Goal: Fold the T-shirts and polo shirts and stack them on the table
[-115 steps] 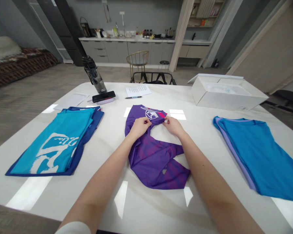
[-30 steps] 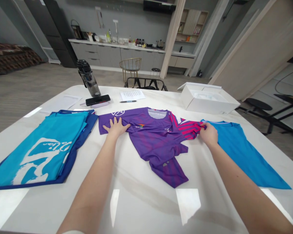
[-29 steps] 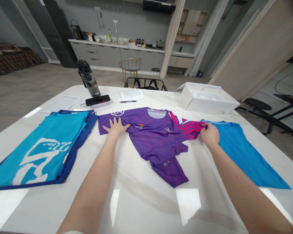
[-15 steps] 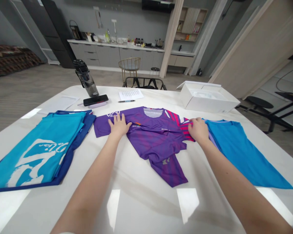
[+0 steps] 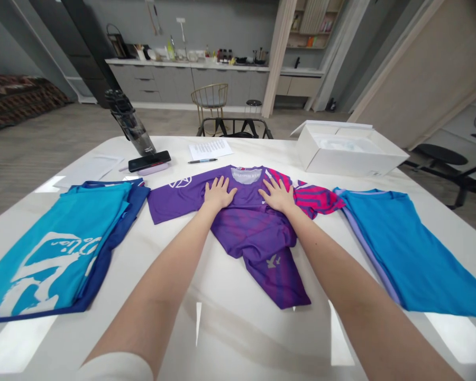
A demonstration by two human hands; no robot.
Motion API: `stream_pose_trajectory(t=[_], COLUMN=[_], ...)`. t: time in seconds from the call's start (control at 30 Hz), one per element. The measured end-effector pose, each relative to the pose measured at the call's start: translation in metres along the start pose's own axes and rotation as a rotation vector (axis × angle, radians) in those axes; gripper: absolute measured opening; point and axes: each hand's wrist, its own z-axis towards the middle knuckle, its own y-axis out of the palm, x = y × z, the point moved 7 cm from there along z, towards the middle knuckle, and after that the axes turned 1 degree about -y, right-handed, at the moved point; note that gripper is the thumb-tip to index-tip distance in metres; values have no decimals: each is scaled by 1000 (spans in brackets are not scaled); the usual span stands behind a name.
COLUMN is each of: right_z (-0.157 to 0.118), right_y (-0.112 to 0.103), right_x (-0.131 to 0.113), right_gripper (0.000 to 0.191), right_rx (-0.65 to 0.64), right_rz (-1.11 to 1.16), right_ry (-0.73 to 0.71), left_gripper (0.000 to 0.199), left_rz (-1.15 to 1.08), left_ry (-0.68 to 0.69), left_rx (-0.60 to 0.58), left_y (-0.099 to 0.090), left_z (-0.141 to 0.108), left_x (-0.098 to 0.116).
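Observation:
A purple shirt (image 5: 254, 233) with a pink-striped sleeve lies on the white table (image 5: 230, 328), its collar away from me and its lower part bunched and slanting right. My left hand (image 5: 219, 194) rests flat on its chest, left of the collar, fingers spread. On the other side of the collar, my right hand (image 5: 277, 196) also lies flat with fingers apart. Both sleeves are stretched out sideways. To the left is a stack of folded blue shirts (image 5: 63, 238) with white lettering on top. A folded blue garment (image 5: 408, 243) with a lilac one under it lies at the right.
Toward the table's far edge stand a dark bottle (image 5: 133, 127), a phone (image 5: 149, 161) on a lilac case, a printed sheet (image 5: 218, 147) with a pen (image 5: 202, 160), and an open white box (image 5: 349, 153). Chairs and a kitchen counter are beyond.
Both hands have moved inward over the shirt's chest. My right hand has let go of the striped sleeve, which now extends further right and touches the blue garment.

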Motion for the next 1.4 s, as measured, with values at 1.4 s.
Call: stream_pose_trajectory(t=[1.4], right_z=[-194], right_y=[-46], right_x=[-34], right_gripper=[13], right_rx=[226], right_rz=[263], right_ry=[-309], left_gripper=[23], left_rz=[-332], left_ry=[619], left_rx=[244], left_y=[-11], left_z=[-165], left_x=[96])
